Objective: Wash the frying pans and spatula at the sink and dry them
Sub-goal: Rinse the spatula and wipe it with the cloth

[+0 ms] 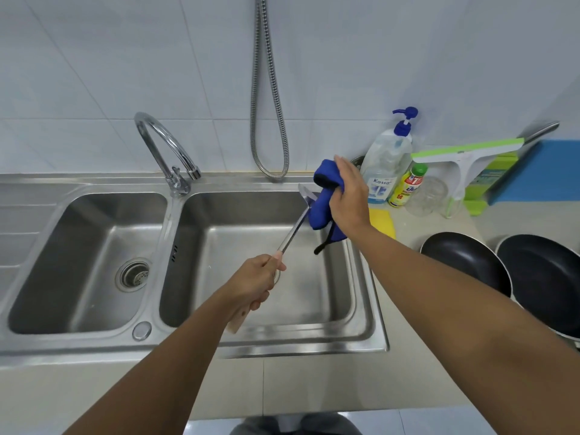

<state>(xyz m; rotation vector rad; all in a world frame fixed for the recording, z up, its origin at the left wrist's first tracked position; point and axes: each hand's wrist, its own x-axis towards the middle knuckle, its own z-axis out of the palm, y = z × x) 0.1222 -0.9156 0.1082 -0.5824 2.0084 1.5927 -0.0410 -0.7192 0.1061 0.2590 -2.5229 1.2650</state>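
While the spatula (292, 233) was held over the right basin of the sink (282, 343), the left hand (255, 279) gripped its wooden handle, with the fingers curled round the wood and the thumb lying along the top, next to the metal shaft. The butt of the handle projected below the hand, toward the front rim. The shaft ran up and to the right, and the blade sat above the back right corner of the basin, clear of the steel.

The right hand (348, 196) clutched a blue cloth (320, 211), with the fingers curled round the bunched fabric, and pressed it against the blade. The cloth covered most of the blade; only one corner of metal showed at its left. A dark loop hung from the lower end of the cloth.

The first frying pan (464, 259) and the second frying pan (546, 277) stood open side up on the counter (314, 387), to the right of the sink. Whether their rims touched could not be told. The right forearm crossed in front of both pans.

A yellow sponge (381, 221) lay just beside the right rim of the sink. Behind it stood a pump bottle (386, 164), a small yellow bottle (408, 186), a clear jar (428, 196) and a green and white squeegee (464, 158). The tap (163, 146) rose behind the divider between the basins. A metal hose (270, 89) hung in a loop on the tiled wall.
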